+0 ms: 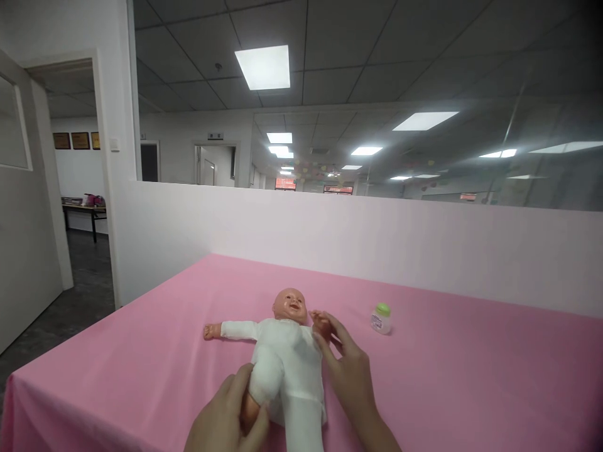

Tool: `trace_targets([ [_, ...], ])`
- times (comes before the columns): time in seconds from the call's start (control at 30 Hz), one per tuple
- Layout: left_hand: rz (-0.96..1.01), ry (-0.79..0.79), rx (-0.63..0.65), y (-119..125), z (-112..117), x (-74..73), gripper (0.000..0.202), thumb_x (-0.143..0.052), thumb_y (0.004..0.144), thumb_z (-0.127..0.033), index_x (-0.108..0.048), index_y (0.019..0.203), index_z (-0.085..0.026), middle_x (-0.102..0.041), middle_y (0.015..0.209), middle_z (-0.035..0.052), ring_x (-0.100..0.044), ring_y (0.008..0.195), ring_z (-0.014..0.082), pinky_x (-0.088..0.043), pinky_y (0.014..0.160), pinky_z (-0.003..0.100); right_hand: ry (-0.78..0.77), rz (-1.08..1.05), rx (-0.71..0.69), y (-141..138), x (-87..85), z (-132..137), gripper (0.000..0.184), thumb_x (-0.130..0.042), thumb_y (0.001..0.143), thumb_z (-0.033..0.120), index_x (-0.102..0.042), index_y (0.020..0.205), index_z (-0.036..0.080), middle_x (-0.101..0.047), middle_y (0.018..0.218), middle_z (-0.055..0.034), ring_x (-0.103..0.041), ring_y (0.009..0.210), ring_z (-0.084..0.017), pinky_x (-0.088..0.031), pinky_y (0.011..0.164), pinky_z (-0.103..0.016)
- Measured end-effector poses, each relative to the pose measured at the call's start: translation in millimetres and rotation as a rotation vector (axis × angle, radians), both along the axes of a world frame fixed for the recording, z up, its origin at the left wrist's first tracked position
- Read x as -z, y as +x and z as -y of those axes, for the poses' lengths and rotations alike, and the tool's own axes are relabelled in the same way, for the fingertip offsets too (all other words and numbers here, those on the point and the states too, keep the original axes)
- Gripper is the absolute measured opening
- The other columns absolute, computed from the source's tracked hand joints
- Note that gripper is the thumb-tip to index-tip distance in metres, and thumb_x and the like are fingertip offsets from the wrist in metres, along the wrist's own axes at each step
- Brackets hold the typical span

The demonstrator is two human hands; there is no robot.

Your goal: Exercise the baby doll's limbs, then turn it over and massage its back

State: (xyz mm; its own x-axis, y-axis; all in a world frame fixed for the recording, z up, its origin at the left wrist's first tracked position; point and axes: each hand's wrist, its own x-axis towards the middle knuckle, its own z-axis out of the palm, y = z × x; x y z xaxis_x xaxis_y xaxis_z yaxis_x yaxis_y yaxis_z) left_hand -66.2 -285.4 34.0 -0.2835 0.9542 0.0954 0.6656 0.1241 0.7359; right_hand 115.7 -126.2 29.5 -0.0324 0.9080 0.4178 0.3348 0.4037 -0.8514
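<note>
A baby doll [294, 355] with a white cloth body lies on its back on the pink tablecloth, head toward the wall. My left hand [225, 411] is closed around the doll's bent leg, at the brown lower part near the bottom of the view. At the other side, my right hand [347, 361] has its thumb and fingers around the doll's raised hand, beside its head. The doll's other arm stretches out flat to the left. To the right of my right hand stands a small clear jar [381, 319] with a green lid.
The pink tablecloth [471, 376] covers a wide table set against a low white wall [377, 238] with glass above it. On the left, a door [28, 207] stands open onto a room with a dark table [85, 207].
</note>
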Motion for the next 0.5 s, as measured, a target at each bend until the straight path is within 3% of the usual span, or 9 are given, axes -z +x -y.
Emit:
trace_targets([
  [0.17, -0.007, -0.034, 0.007, 11.5, -15.2, 0.1, 0.056, -0.04, 0.091, -0.05, -0.049, 0.138, -0.022, -0.056, 0.113, 0.0052, -0.055, 0.092, 0.0039, -0.037, 0.078, 0.006, 0.205, 0.306, -0.093, -11.0, 16.7, 10.4, 0.042, -0.045, 0.09, 0.039, -0.06, 0.128, 0.03, -0.058, 0.127, 0.0031, -0.06, 0.116, -0.002, -0.054, 0.107, -0.017],
  [0.3, -0.024, -0.094, 0.024, 19.4, -23.1, 2.1, 0.05, -0.037, 0.092, -0.045, -0.047, 0.139, -0.029, -0.055, 0.11, 0.003, -0.053, 0.087, 0.0033, -0.029, 0.072, 0.008, 0.308, 0.475, -0.117, -14.3, 29.5, 15.1, 0.042, -0.041, 0.091, 0.031, -0.055, 0.131, 0.035, -0.053, 0.133, 0.0078, -0.055, 0.127, -0.002, -0.053, 0.11, -0.018],
  [0.5, -0.018, -0.13, 0.019, 29.1, -30.1, 15.2, 0.054, -0.034, 0.094, -0.046, -0.039, 0.146, -0.033, -0.05, 0.121, 0.0031, -0.054, 0.097, 0.0058, -0.03, 0.076, 0.01, 0.357, 0.467, -0.159, -13.8, 38.6, 21.1, 0.043, -0.036, 0.093, 0.027, -0.056, 0.131, 0.028, -0.053, 0.134, 0.0024, -0.055, 0.124, -0.001, -0.054, 0.101, -0.012],
])
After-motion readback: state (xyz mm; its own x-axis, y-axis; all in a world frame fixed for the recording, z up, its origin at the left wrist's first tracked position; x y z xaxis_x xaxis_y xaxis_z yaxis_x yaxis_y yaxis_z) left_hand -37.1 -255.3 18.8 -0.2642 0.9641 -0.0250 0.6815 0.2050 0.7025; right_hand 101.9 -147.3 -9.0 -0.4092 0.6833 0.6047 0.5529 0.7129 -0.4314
